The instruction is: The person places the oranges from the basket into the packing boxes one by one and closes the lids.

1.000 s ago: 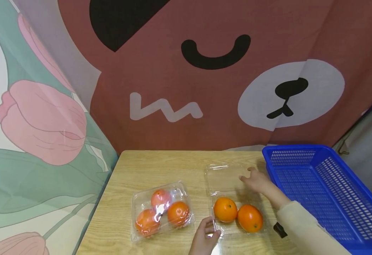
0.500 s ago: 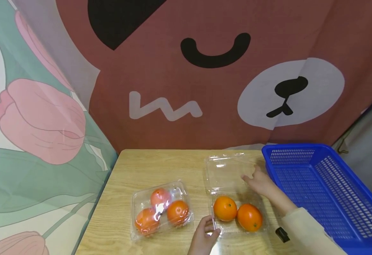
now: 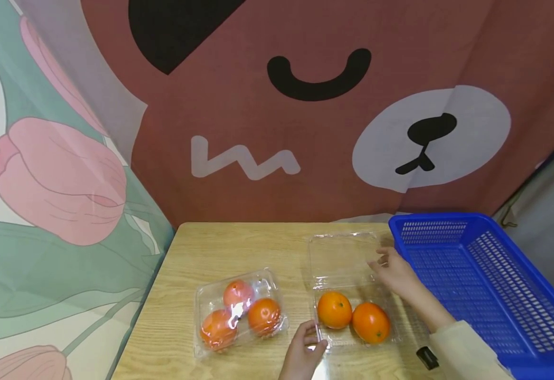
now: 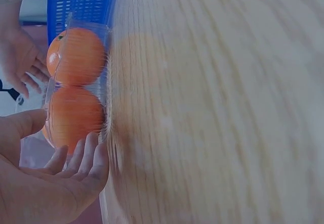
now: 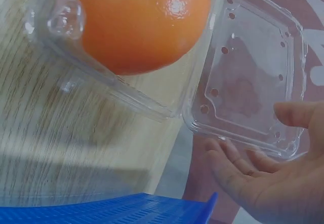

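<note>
An open clear plastic clamshell box (image 3: 353, 340) stands on the table with two oranges (image 3: 335, 310) (image 3: 371, 323) in its base. My left hand (image 3: 302, 352) holds the base at its near left corner; in the left wrist view the thumb lies at the upper rim and the fingers (image 4: 93, 158) along the side wall. At the box's right rear, my right hand (image 3: 395, 272) holds the raised lid (image 3: 343, 258) by its right edge. The right wrist view shows the thumb on one face of the lid (image 5: 248, 77) and the fingers on the other.
Left of the box lies a closed clear clamshell (image 3: 277, 332) with three orange fruits inside. A blue plastic basket (image 3: 476, 306) stands at the right. Near my right sleeve is a small black object (image 3: 427, 358). A bear-print cloth (image 3: 257, 200) hangs behind the table (image 3: 162, 327).
The lid's far edge has risen in the head view, then dropped slightly. My right hand has shifted a little rightward with its fingers more curled. My left hand keeps its place on the base.
</note>
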A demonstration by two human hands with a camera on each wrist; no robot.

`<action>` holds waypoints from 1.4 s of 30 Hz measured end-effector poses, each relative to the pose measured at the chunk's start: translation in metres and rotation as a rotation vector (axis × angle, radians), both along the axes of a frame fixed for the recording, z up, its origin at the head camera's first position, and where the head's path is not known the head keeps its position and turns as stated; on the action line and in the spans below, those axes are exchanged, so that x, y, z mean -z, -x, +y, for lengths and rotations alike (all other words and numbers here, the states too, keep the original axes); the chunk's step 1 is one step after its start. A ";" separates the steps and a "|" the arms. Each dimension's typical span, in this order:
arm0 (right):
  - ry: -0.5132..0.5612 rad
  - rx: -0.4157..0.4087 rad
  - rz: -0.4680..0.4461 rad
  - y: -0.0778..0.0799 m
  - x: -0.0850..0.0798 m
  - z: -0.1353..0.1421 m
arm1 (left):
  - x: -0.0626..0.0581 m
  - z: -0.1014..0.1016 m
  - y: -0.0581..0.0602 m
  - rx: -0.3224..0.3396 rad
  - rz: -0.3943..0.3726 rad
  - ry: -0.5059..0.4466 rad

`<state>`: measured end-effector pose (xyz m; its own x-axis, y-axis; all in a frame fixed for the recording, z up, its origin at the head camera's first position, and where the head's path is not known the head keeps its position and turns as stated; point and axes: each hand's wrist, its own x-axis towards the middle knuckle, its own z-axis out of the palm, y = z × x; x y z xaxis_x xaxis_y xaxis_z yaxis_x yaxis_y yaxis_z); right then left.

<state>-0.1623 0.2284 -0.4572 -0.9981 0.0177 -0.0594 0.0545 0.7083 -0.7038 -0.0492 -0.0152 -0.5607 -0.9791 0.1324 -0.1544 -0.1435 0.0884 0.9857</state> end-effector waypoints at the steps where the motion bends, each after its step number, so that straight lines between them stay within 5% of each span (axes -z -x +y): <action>1: 0.015 0.006 0.014 -0.002 -0.001 0.001 | 0.000 0.000 0.000 0.000 -0.001 0.000; 13: 0.123 0.043 0.290 -0.038 -0.005 0.006 | 0.001 0.000 -0.001 -0.005 -0.002 -0.007; 26: 0.049 0.141 0.600 -0.071 0.012 0.007 | 0.000 0.000 -0.002 -0.007 -0.004 -0.009; 35: 0.076 0.070 0.686 -0.099 0.021 0.009 | 0.001 -0.001 -0.002 0.003 -0.018 0.020; 42: -0.004 0.055 0.696 -0.114 0.029 0.011 | 0.001 -0.001 0.000 0.009 -0.023 -0.023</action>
